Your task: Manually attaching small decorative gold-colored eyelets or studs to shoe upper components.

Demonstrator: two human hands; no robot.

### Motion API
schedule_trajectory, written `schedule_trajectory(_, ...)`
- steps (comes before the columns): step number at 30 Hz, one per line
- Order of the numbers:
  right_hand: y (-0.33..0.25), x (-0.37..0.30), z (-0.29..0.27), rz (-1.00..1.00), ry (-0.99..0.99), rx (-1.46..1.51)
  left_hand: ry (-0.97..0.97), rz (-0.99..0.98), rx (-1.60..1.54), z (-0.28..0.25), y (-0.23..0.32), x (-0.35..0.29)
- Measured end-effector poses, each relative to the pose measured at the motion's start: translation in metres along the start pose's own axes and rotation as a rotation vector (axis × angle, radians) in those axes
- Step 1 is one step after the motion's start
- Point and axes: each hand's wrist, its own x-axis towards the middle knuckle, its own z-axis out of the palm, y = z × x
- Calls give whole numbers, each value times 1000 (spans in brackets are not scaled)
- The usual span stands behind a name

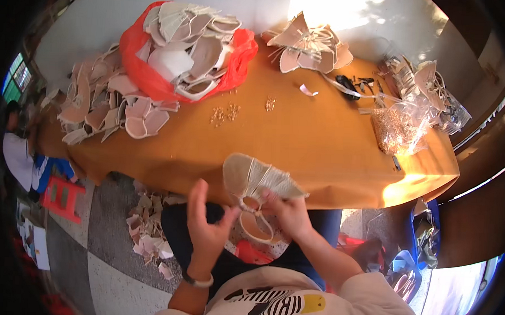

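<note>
Head view recorded the right hand (289,212), wrist angled in from the lower right, with its fingers closed on a cream cupped piece (239,174) at the near edge of the table (185,152). The left hand (207,226) stood upright, partly spread beside the piece; any grip there could not be determined. Beyond lay a stuffed red bag (134,56), a loose pile (99,108) and a clear bag of gold-coloured bits (397,130).

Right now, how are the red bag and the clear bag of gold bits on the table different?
The red bag is bigger; the clear bag is smaller. The red bag holds pale cup-shaped pieces; the clear bag holds tiny gold bits. Both rest on the table.
</note>
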Motion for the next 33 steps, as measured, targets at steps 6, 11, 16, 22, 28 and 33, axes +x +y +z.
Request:
schedule_trajectory(6, -36, 14, 23, -417, -985, -832, -127, -746, -1529, 35, -54, -54)
schedule_trajectory(11, -159, 154, 26, -377, -203, -1855, 191, -888, -1321, 37, -90, -62)
schedule_trajectory(16, -216, 360, -81, -1029, 770, -2106, 195, -1034, -1180, 19, -61, -52)
schedule_trajectory(22, -236, 384, -127, -853, 660, -1758, 339, -1076, -1086, 14, -56, -33)
schedule_trajectory(28, -343, 337, -186, -781, 913, -1084, 155, -803, -701, 37, -90, -49)
schedule_trajectory(33, -367, 291, -203, -1046, 695, -741, -31, -875, -678, 42, -102, -58)
